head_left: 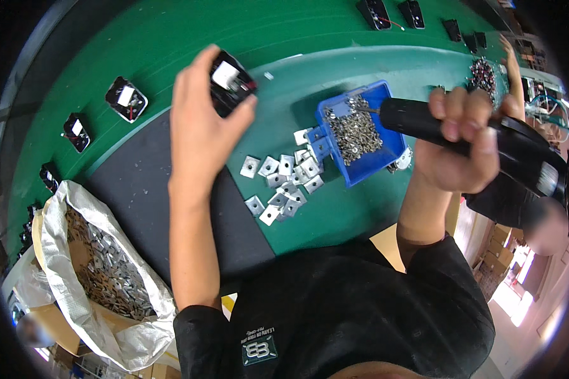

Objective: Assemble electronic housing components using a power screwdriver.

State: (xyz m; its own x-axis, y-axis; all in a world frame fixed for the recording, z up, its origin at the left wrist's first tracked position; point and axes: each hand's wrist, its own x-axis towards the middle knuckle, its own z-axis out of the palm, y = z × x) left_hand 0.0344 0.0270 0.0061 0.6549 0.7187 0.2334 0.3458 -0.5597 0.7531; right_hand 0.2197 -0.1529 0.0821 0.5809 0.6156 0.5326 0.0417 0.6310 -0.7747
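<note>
My left hand [199, 129] is closed around a black plastic housing [224, 95] with a white label inside, above the green work surface. My right hand [458, 148] grips a black power screwdriver [414, 120], held nearly level with its bit pointing left. The bit is over a blue bin [395, 148] of small metal screws [358, 134]; whether it touches them I cannot tell. Between the hands, several square metal plates [287, 180] with a hole in the middle lie loosely beside the bin.
More black housings [126, 100] stand on the green conveyor belt [284, 31]. A white woven sack [82, 278] of metal pieces stands at the lower left, near a dark mat [139, 189]. At far right another person's arm [513, 76] reaches near a pile of small parts [482, 77].
</note>
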